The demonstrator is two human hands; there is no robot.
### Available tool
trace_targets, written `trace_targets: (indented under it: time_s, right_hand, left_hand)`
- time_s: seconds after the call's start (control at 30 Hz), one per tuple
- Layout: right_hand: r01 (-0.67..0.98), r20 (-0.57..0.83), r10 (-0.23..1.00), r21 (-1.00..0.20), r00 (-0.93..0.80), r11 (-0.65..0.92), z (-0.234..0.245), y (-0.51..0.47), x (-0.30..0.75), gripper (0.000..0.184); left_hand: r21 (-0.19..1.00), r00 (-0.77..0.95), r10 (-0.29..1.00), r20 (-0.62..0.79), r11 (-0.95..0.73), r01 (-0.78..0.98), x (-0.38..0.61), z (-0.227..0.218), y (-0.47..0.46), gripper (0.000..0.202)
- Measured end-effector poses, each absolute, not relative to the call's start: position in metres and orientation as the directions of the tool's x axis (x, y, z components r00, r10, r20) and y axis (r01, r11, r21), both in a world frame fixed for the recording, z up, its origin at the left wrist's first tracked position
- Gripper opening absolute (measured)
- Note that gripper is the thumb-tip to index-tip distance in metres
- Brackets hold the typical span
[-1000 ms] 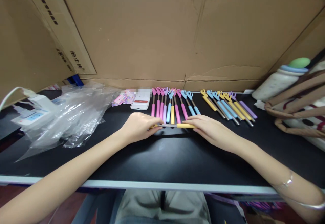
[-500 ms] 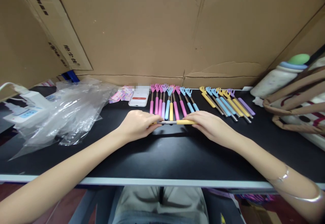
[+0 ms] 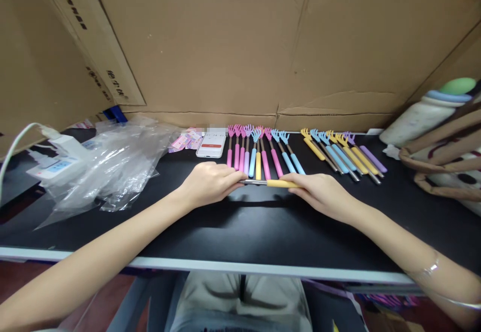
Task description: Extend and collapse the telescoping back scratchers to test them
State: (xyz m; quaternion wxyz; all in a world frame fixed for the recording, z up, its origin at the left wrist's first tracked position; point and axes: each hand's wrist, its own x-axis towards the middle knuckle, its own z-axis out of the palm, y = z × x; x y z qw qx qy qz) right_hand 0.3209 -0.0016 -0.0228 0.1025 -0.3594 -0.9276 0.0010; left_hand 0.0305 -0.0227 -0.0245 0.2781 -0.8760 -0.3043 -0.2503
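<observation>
Between both hands, level above the black table, is a back scratcher with a yellow grip and a metal rod. My left hand is closed around its left end, hiding that end. My right hand pinches the yellow grip from the right. Just beyond the hands lies a row of pink, purple, blue and yellow back scratchers, claws pointing away from me. Farther right is a second group of back scratchers, slanted, in yellow, blue and purple.
Crumpled clear plastic bags lie at the left beside a white power strip with plugs. A phone and pink printed cards sit at the back. On the right are a bottle and a brown-handled bag. Cardboard walls the back.
The view has shifted slightly, moving the table items a little to the right in the picture. Both hands keep hold of the yellow back scratcher; my right hand sits slightly farther right along the grip.
</observation>
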Motion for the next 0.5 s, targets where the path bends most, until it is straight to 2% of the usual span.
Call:
trace_targets:
  time_s: [0.2,0.33,0.4,0.5]
  right_hand:
    - [0.689,0.058,0.704,-0.165,-0.707,0.706,-0.0146,-0.0079,0.3167,0.029]
    - [0.634,-0.002,0.663,-0.297,-0.748,0.714,-0.0134,-0.0084,0.3172,0.031]
    - [0.624,0.009,0.661,-0.324,-0.75,0.711,-0.0134,-0.0082,0.3177,0.031]
    - [0.64,0.076,0.686,-0.299,-0.724,0.708,-0.0137,-0.0077,0.3182,0.03]
  left_hand:
    - [-0.424,0.728,0.34,0.595,-0.637,0.644,0.0305,-0.0241,-0.0231,0.019]
    - [-0.469,0.755,0.316,0.574,-0.629,0.62,0.0315,-0.025,-0.0249,0.017]
    - [-0.516,0.765,0.278,0.581,-0.601,0.61,0.0314,-0.0234,-0.0268,0.015]
    - [-0.599,0.765,0.193,0.615,-0.518,0.611,0.0309,-0.0187,-0.0305,0.013]
